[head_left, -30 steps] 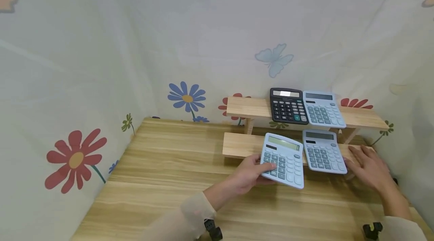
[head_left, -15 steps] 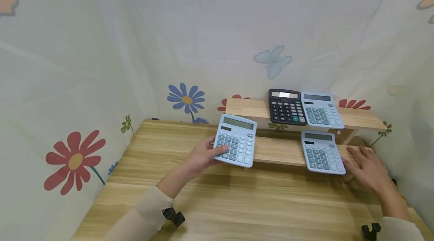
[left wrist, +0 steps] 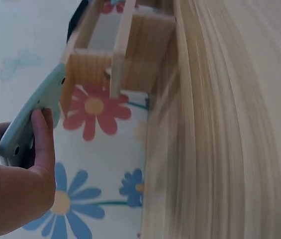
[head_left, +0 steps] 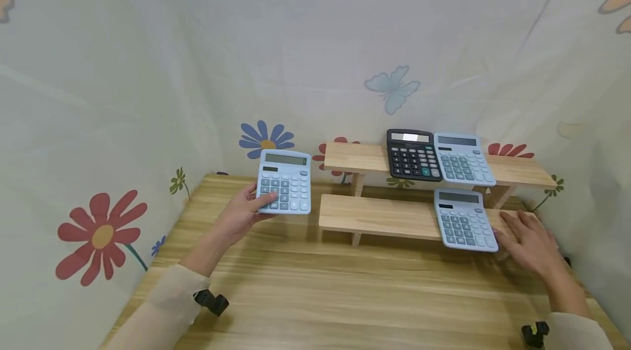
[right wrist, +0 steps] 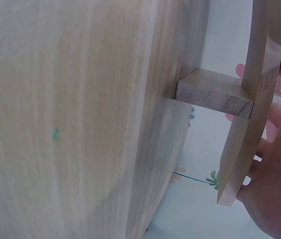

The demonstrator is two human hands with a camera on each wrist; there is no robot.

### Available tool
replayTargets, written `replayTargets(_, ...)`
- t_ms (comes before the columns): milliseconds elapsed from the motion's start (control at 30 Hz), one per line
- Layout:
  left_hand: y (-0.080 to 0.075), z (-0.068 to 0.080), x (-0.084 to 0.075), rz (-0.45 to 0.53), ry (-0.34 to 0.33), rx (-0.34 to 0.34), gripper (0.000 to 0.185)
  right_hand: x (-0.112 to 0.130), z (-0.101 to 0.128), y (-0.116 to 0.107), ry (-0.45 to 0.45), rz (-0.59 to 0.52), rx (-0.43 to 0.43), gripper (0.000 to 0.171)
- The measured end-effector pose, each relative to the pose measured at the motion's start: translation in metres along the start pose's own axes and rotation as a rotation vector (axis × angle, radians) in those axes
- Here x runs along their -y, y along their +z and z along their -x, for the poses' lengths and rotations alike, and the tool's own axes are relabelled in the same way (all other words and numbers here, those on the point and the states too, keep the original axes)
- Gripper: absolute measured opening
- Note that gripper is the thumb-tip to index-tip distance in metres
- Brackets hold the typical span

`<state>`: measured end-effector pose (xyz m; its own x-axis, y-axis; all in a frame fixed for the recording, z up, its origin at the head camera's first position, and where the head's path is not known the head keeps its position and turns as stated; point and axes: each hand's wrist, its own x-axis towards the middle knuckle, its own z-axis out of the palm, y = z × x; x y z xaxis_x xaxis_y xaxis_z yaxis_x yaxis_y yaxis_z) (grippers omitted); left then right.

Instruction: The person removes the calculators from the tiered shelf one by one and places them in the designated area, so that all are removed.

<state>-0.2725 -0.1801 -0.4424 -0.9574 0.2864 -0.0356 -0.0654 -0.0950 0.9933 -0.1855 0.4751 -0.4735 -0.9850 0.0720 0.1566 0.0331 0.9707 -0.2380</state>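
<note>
Wooden table, light grain, boxed in by pale cloth walls printed w/ flowers and butterflies. A two-tier wooden shelf sits at the table's far right corner, back against the cloth.

Upper tier: black calculator and a light-blue calculator side by side, touching, toward the tier's right half. Lower tier: another blue calculator at its right end, front edge overhanging the tier's front edge a bit.

Left hand: fingers curled around the lower left corner of a fourth blue calculator, thumb on the keypad. It's held up off the table, keys facing the camera, left of the shelf's left end and near the table's far edge. Left wrist view shows the same grip from the side: thumb over the face, fingers behind the body, shelf end beyond.

Right hand: fingers extended, resting flat on the right end of the lower tier, just beside the calculator there, apparently not touching it. Right wrist view has the fingers against the tier's end board; holds nothing else.
</note>
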Motion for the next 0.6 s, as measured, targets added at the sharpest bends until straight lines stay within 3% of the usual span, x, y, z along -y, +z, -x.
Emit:
replayTargets(333,-0.065,-0.011,0.012,-0.042,-0.028,-0.061,0.056,-0.003,0.0,-0.002,0.0,0.008,-0.003,0.08)
replayTargets(600,-0.103,-0.014,0.036,-0.032,-0.103,-0.131,0.062,-0.002,-0.001,0.001,-0.001,0.01,0.014,0.08)
